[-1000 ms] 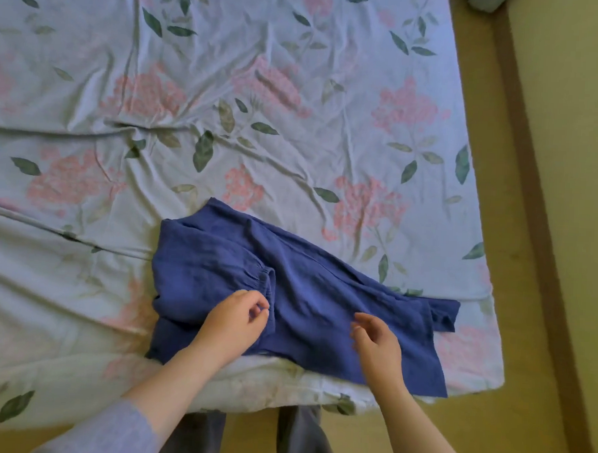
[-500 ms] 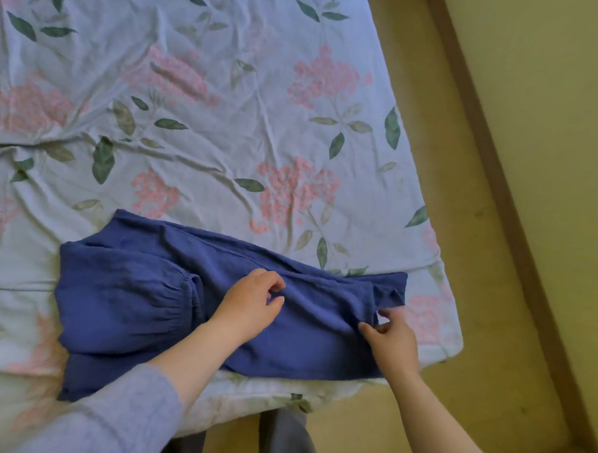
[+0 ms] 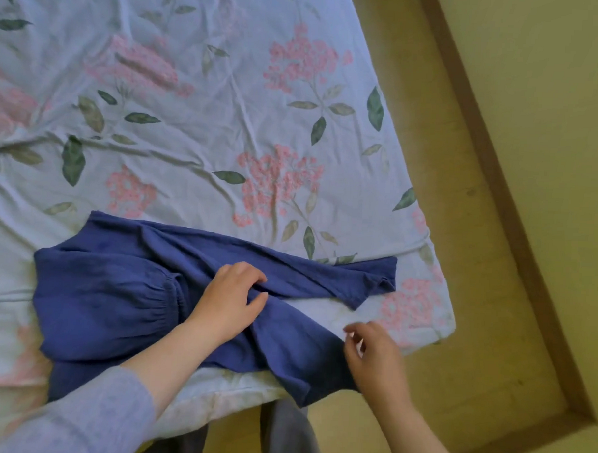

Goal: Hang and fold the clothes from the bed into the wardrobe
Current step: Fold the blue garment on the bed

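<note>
A dark blue garment (image 3: 109, 297) with a gathered cuff lies crumpled near the front edge of the bed (image 3: 226, 137), which has a pale blue sheet with pink flowers. My left hand (image 3: 231, 300) rests on the garment's middle, fingers lightly bent, pressing the fabric down. My right hand (image 3: 375, 358) is at the garment's right edge by the bed's front corner, and its blurred fingers seem to pinch the cloth. One flap of the garment hangs over the bed's edge. The wardrobe is out of view.
A tan floor (image 3: 438, 386) runs along the right side of the bed, bordered by a wooden strip (image 3: 498, 173). My legs in dark grey trousers (image 3: 281, 438) stand against the front edge of the bed.
The view has swung left and closer. My right hand dropped from the garment's far right end to its lower flap and drew it over the bed edge. My left hand stayed pressing the middle.
</note>
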Available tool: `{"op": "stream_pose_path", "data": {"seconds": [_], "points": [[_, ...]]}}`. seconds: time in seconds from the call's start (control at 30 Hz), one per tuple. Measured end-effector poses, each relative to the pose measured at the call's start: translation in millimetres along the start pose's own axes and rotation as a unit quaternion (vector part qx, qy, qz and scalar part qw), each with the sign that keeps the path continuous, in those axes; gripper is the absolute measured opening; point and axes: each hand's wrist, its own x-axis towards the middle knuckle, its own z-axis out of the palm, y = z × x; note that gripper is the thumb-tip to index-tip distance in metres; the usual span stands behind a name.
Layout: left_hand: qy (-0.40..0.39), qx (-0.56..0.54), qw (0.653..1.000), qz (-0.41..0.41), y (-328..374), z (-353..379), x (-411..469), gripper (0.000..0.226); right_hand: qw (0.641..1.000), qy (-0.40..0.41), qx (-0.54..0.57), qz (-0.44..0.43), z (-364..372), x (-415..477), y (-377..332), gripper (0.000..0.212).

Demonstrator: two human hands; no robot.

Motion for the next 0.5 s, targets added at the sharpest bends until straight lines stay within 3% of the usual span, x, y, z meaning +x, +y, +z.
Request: {"op": "stream_pose_path", "data": {"seconds": [0.07,0.17,0.23,0.33,0.4,0.43,0.5], "points": [[-0.059,0.075,0.995,-0.004,0.8,3.7,2.0,0.042,0.999,0.039,-0.021,0.007,-1.9,19.4,1.7,0.033],[-0.168,0.232,0.958,-0.026,-0.2,5.5,1.6,0.032,0.994,-0.001,-0.11,-0.003,-3.7,45.6,0.7,0.066],[-0.226,0.298,0.926,-0.047,-3.2,3.6,-2.9,0.038,0.985,-0.032,-0.17,0.001,-2.8,57.8,-0.7,0.072],[-0.263,0.335,0.9,-0.097,-14.8,-1.1,-16.8,0.039,0.977,-0.031,-0.21,-0.003,-1.7,66.5,-3.0,0.065],[-0.258,0.356,0.891,-0.115,-18.7,-8.3,-22.4,0.03,0.979,0.01,-0.205,-0.012,-1.7,70.2,-3.5,0.047],[-0.239,0.342,0.901,-0.12,-18.0,-12.0,-22.1,0.026,0.98,0.035,-0.196,-0.018,-2.3,71.5,-3.4,0.035],[-0.145,0.233,0.955,-0.115,-15.3,-17.2,-16.3,0.024,0.981,0.084,-0.174,-0.036,-5.1,73.9,-3.2,0.012]]}}
